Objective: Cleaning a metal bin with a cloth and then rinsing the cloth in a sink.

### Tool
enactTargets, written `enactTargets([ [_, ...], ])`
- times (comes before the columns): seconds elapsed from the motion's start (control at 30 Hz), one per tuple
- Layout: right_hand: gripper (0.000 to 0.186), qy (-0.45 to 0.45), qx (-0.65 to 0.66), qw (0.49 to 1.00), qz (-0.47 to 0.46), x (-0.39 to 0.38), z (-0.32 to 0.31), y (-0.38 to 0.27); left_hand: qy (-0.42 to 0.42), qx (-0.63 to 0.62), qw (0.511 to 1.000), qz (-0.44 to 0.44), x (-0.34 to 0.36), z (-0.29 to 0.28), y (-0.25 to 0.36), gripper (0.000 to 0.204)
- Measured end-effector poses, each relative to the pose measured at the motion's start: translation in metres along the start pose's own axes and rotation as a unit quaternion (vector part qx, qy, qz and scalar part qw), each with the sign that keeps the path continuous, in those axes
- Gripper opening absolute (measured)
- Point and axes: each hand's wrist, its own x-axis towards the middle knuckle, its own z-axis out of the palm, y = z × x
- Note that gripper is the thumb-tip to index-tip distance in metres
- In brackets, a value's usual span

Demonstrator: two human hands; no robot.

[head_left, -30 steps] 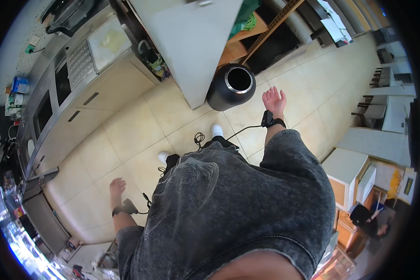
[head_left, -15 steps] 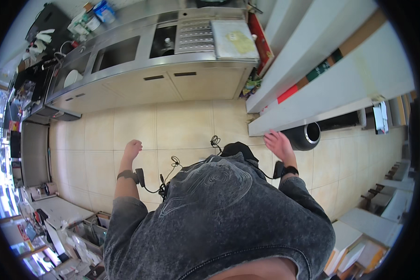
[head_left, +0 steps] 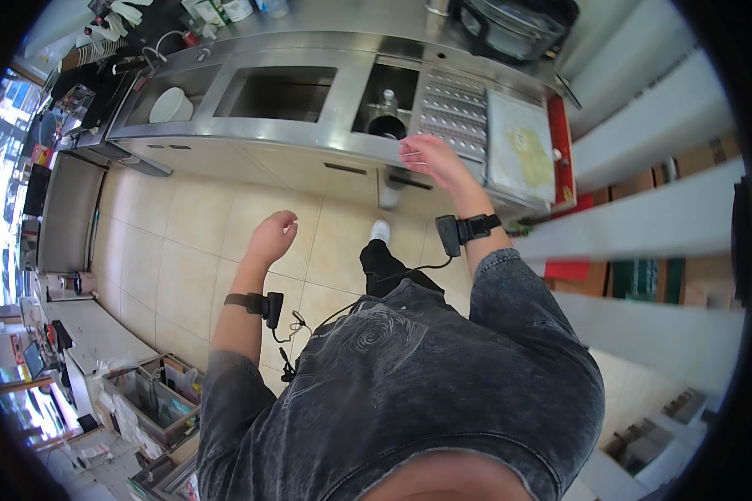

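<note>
My right hand (head_left: 433, 160), fingers open and slightly bent, reaches to the front edge of the steel counter (head_left: 292, 127), holding nothing; whether it touches the edge I cannot tell. Just beyond it, a small basin holds a clear bottle (head_left: 388, 101) and a dark round object (head_left: 386, 125). Beside that are a perforated drainboard (head_left: 453, 108) and a white board (head_left: 518, 146) with a yellow stain. My left hand (head_left: 273, 236) hangs lower, above the tiled floor, its fingers loosely bent with nothing in them. Both wrists carry black strapped devices with cables.
A white bowl (head_left: 172, 105) sits in the left basin, beside the middle basin (head_left: 271, 90). A black appliance (head_left: 510, 29) stands at the back right. White shelving (head_left: 635, 213) rises at my right. At lower left are a worktop (head_left: 100, 326) and cluttered bins (head_left: 154, 392).
I have turned left to face the counter and come closer to it. My right hand has risen to its front edge. The black bin is out of view.
</note>
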Motion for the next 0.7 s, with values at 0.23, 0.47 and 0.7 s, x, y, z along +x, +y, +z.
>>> enactTargets([
  [0.23, 0.018, 0.101, 0.051, 0.993, 0.039, 0.160, -0.008, -0.016, 0.045, -0.010, 0.998, -0.034, 0.100, -0.025, -0.036, 0.018],
  [0.47, 0.010, 0.151, 0.140, 0.979, -0.006, 0.219, 0.034, -0.015, 0.030, 0.007, 0.997, -0.068, 0.180, -0.056, -0.074, 0.020],
  [0.7, 0.019, -0.100, -0.045, 0.994, 0.008, 0.245, 0.193, 0.029, 0.041, 0.084, 0.992, -0.087, 0.241, -0.093, -0.124, 0.024],
])
